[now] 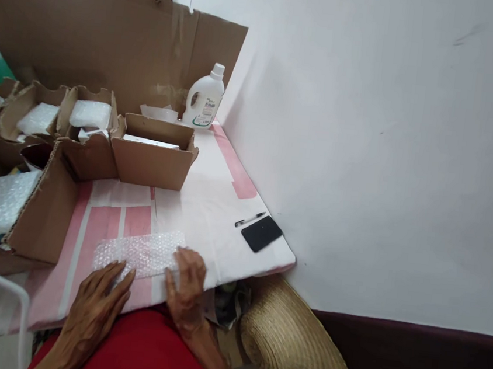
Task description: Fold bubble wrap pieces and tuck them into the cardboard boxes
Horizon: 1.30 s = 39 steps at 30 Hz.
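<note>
A piece of bubble wrap [140, 251] lies flat on the pink-and-white table cover [209, 204] near the front edge. My left hand [95, 303] rests with its fingers on the wrap's lower left corner. At the wrap's right end, my right hand [187, 287] presses down with fingers spread. Neither hand grips anything. Below the hands is my red clothing.
Several open cardboard boxes [153, 151] holding bubble-wrapped items stand at the back left, against a tall cardboard sheet. A white plastic bottle [205, 98] stands by the wall. A pen [249, 219] and a black phone [261, 233] lie at the right edge. A straw hat [291, 342] sits below.
</note>
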### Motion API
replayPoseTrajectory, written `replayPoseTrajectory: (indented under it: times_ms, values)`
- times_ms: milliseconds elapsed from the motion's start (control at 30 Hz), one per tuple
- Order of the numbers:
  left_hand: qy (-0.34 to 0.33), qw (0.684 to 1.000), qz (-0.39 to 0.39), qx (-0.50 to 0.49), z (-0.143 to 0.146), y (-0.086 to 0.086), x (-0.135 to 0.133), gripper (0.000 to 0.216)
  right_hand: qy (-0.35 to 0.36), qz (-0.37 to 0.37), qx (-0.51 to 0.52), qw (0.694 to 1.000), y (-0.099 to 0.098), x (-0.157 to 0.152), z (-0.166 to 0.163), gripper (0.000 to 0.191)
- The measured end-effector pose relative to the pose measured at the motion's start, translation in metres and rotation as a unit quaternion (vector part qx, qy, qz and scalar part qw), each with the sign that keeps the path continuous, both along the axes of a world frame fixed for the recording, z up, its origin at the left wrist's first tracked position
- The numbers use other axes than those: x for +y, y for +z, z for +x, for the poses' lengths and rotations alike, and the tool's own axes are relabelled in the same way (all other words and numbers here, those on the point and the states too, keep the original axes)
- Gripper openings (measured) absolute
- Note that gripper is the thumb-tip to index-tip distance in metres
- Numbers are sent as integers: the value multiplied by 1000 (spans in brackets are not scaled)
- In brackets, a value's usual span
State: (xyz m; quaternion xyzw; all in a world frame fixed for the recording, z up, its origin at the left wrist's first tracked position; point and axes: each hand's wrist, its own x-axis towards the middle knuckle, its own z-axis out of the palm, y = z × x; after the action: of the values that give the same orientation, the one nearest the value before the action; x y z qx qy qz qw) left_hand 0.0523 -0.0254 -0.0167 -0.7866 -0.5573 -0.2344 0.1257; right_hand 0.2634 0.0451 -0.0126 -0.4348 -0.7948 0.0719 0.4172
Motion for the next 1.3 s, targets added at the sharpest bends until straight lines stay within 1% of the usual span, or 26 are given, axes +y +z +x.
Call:
replayPoseTrajectory:
  times_ms: [33,67,100,133,167,200,267,367,433,567,667,767,833,900,967,1000,1033,1100,1133,1233,1300]
  values:
    - [1,1000,1,-1,-2,-2,-1,38,62,15,-31,997,1,-4,-9,45]
    - [1,1000,4,-2,-3,-4,-2,37,122,15,-64,990,1,-6,-16,49]
    - [0,1000,7,-3,-4,-5,-2,36,168,1,-94,981,0,-7,-21,53]
    - [1,1000,8,-6,-4,-6,-2,36,193,-18,-118,974,-2,-6,-21,57]
    - [2,1000,6,-10,-4,-6,-2,36,196,-36,-135,971,-5,-3,-18,60]
    - [5,1000,2,-15,-4,-5,-1,37,183,-50,-144,971,-8,1,-11,62]
    - [11,1000,-9,-25,-2,-3,0,38,140,-70,-149,976,-12,10,12,60]
    - [10,999,-8,-36,-1,1,4,39,102,-88,-151,979,-13,22,44,58]
    - [7,999,0,-49,-6,4,5,37,97,-92,-156,979,-11,25,54,58]
    - [-6,999,4,-40,-27,5,2,27,91,-84,-161,979,-10,26,51,56]
    - [-23,1000,-3,-11,-43,0,-3,31,100,-85,-171,977,-10,32,49,52]
    - [-36,999,-3,1,-48,-1,-2,35,103,-83,-182,974,-6,42,49,49]
    - [-49,999,18,12,-43,4,2,32,100,-68,-182,976,2,46,45,51]
    - [-52,998,34,19,-34,13,7,27,105,-48,-178,977,12,43,35,55]
    - [-48,998,36,15,-22,23,10,25,140,-36,-169,975,21,33,20,55]
    - [-49,998,33,10,-16,28,11,26,164,-34,-161,973,23,27,12,51]
    - [-53,998,29,3,-9,34,11,27,185,-33,-151,970,25,20,5,43]
    - [-73,997,20,-18,3,44,11,28,203,-30,-125,971,23,6,-4,22]
    - [-86,996,14,-32,8,49,11,27,200,-32,-108,973,20,1,-6,18]
    - [-104,992,-6,-72,12,55,11,26,180,-77,-23,980,10,-10,2,23]
    - [-91,992,-23,-88,6,52,12,46,173,-131,51,975,5,-14,13,23]
